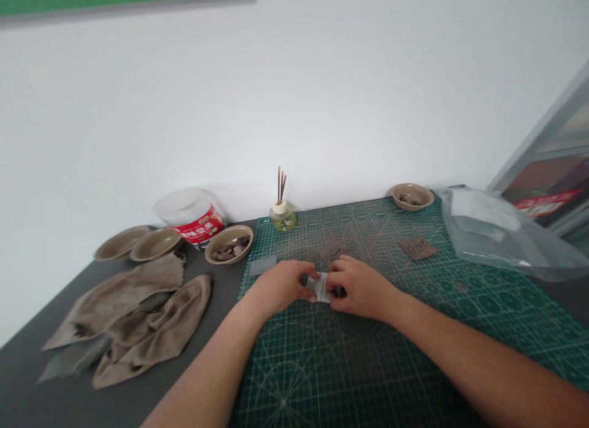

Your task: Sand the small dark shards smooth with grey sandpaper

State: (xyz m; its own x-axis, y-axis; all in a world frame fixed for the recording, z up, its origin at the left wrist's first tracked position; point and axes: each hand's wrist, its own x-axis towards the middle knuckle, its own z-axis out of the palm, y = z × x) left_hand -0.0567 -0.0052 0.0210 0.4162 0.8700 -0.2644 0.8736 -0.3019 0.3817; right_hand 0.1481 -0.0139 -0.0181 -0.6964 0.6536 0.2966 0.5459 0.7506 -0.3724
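Observation:
Both my hands meet over the green cutting mat [414,330]. My left hand [280,285] and my right hand [361,287] pinch a small whitish piece [321,287] between them, fingers closed on its two ends. A dark small object shows at the fingertips on each side of the piece; I cannot make out what it is. A brown scrap [334,252] lies on the mat just beyond my hands, and a grey rectangle [262,265] lies at the mat's left edge.
Brown cloths [138,317] are heaped on the dark table at left. Behind them stand shallow bowls [138,244], a bowl of small pieces [229,244], a red-labelled tub [191,216], a reed diffuser [282,214], another bowl [412,196], a brown tag [418,248] and a clear plastic bag [497,231].

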